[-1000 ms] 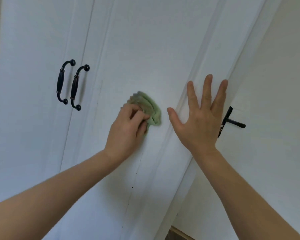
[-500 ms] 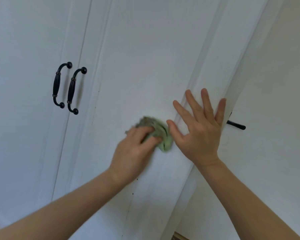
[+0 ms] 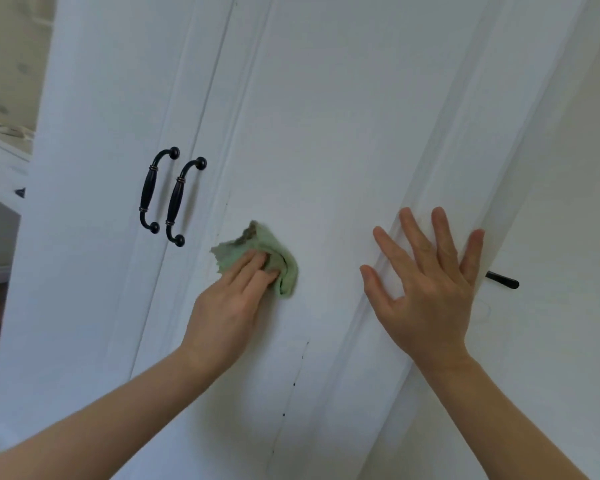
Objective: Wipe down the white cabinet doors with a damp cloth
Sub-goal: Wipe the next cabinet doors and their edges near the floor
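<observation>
A crumpled green cloth [image 3: 257,249] with a dark smudge on its top fold lies against the flat panel of a white cabinet door [image 3: 326,133]. My left hand [image 3: 229,306] holds the cloth against the panel, its fingertips tucked into the folds, just right of the panel's left moulding. My right hand [image 3: 426,289] lies flat with spread fingers on the door's right-hand frame moulding, a hand's width from the cloth. Small dark specks [image 3: 293,382] run down a groove below the cloth.
Two black curved pull handles [image 3: 149,192] [image 3: 177,202] sit side by side where the two doors meet, left of the cloth. A black lever handle [image 3: 503,280] sticks out behind my right hand. A white wall fills the right; a room opens at far left.
My left hand has slid the cloth leftward, away from my right hand and toward the pull handles. My right hand has stayed flat on the frame.
</observation>
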Available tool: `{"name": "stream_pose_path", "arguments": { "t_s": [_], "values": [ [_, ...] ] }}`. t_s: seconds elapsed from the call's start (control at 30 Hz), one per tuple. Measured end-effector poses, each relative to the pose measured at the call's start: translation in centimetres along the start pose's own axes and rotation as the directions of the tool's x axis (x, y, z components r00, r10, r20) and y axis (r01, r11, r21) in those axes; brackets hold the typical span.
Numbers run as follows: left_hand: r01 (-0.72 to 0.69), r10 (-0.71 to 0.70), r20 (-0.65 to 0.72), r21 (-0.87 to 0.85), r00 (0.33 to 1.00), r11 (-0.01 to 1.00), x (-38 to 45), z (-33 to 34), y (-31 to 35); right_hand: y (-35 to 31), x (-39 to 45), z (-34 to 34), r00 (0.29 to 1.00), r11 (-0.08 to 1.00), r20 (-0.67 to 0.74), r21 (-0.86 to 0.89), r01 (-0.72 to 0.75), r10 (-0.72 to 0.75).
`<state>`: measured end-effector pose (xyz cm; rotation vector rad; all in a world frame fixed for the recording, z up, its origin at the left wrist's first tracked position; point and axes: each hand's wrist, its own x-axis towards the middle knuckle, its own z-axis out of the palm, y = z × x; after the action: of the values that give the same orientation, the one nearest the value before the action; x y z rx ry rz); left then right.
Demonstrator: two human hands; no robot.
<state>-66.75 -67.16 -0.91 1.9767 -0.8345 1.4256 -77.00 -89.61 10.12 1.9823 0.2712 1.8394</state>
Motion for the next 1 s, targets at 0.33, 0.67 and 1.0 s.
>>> {"name": "stream_pose_path", "arguments": {
  "t_s": [0.33,0.67,1.0],
  "values": [
    [0.441,-0.465,-0.025,-0.275,0.885,0.854,5.6,-0.9,-3.3,-0.2,-0.2,0.2,1.000,1.000,-0.020,-0.004,-0.013,0.013],
    [0.334,-0.358,-0.016,-0.318,0.934,0.887,11.7,-2.2,-5.4,-0.5,-0.1,0.0,0.999,0.999,-0.019,0.022,-0.029,0.029],
    [0.345,-0.343,0.040,-0.169,0.938,0.923,0.5,-0.6,-6.4,-0.5,0.0,0.1,0.999,0.999,-0.027,0.026,-0.030,0.031]
  ]
}}
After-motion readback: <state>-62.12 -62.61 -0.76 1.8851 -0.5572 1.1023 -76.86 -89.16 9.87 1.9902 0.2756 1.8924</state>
